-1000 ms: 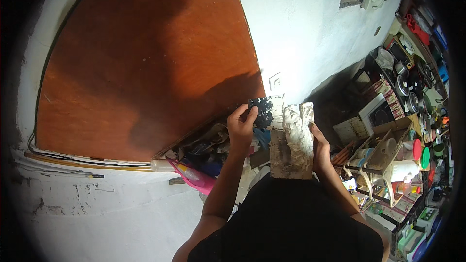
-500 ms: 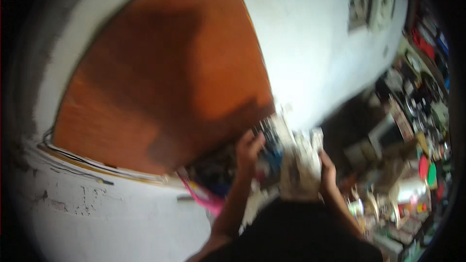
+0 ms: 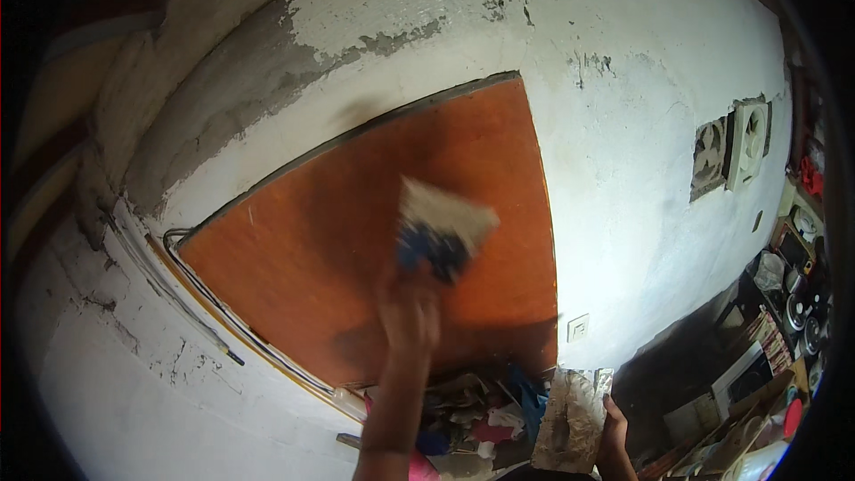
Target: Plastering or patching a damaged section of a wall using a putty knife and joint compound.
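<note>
My left hand (image 3: 410,307) is raised in front of an orange wall panel (image 3: 294,240), its fingers closed round a wide putty knife (image 3: 445,214). The knife has a pale, flared blade pointing up and a dark blue and black handle; motion smears it. Whether the blade touches the panel I cannot tell. Low at the right, my right hand (image 3: 614,428) grips the edge of a flat, plaster-smeared board (image 3: 568,423). Pale lumps sit along the board's upper right edge.
White wall (image 3: 623,240) surrounds the panel, with a light switch (image 3: 578,328) and vent blocks (image 3: 748,144). Cables (image 3: 178,281) run down the panel's left side. Heaped clutter (image 3: 481,414) lies below, and household goods (image 3: 802,303) crowd the far right.
My left hand has lifted the putty knife away from the board and up before the panel. The board and right hand now sit lower in view, and the view has tilted upward.
</note>
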The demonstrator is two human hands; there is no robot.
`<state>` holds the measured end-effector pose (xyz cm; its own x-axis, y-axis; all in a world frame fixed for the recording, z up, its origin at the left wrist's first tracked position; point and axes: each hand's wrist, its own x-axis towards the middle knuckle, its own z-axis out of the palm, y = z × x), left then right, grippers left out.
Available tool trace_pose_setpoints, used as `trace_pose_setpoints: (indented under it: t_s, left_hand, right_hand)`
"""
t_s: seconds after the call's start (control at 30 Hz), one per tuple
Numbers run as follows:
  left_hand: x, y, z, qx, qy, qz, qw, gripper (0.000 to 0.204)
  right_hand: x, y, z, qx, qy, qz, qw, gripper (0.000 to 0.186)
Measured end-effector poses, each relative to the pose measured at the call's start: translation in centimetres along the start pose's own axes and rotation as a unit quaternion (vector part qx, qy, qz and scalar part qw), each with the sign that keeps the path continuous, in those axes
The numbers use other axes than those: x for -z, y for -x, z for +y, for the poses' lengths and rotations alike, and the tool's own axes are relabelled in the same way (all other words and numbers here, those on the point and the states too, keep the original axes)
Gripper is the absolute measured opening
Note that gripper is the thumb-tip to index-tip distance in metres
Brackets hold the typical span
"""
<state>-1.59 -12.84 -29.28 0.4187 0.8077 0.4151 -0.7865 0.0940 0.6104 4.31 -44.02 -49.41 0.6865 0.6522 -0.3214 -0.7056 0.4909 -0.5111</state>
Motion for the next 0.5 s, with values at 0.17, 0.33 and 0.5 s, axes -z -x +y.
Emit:
trace_pose_setpoints:
  t_s: [0.17,0.33,0.5]
  left_hand:
    - [-8.9,-8.1,8.6,-0.564,-0.379,0.021,0.734,0.016]
    - [-14.5,-12.5,10.4,-0.78,-0.489,0.002,0.39,0.034]
    - [-14.0,-15.7,8.2,-0.786,-0.527,-0.07,0.315,0.045]
  right_hand:
    - [0.3,0.0,0.1,-0.009,-0.007,-0.005,1.0,0.055]
    - [2.3,0.5,0.5,0.045,-0.01,-0.003,0.999,0.05]
    - [2.8,0.7,0.3,0.062,-0.031,0.009,0.998,0.05]
